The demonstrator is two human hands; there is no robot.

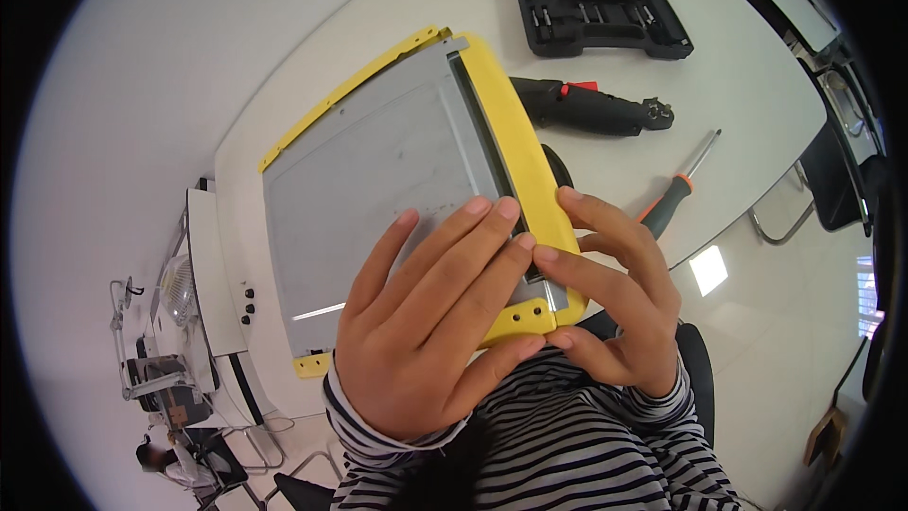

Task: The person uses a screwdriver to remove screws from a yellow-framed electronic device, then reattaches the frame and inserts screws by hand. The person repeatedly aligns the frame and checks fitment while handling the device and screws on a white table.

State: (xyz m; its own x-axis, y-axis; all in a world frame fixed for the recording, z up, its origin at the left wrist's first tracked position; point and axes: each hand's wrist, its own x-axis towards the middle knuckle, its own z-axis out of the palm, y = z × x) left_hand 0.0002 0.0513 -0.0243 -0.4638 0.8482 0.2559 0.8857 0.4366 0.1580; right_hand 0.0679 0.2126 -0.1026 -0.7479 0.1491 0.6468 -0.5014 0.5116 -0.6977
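Observation:
A flat grey metal panel (350, 180) lies tilted on the white table, with a yellow end piece (511, 123) along its right side. Yellow strips with holes run along its far edge (355, 85) and its near edge (518, 319). My left hand (426, 331) rests flat on the panel, fingers stretched, their tips beside the dark gap at the end piece; its thumb reaches the near strip. With curled fingers and thumb, my right hand (624, 293) holds the near right corner of the yellow end piece. My fingers hide part of that joint.
To the right lies a screwdriver (676, 194) with a grey and orange handle. Behind it are a black power screwdriver (596, 109) and an opened black tool case (601, 14) with bits. Small black parts (249, 308) sit left of the panel. A person (175, 459) sits farther off.

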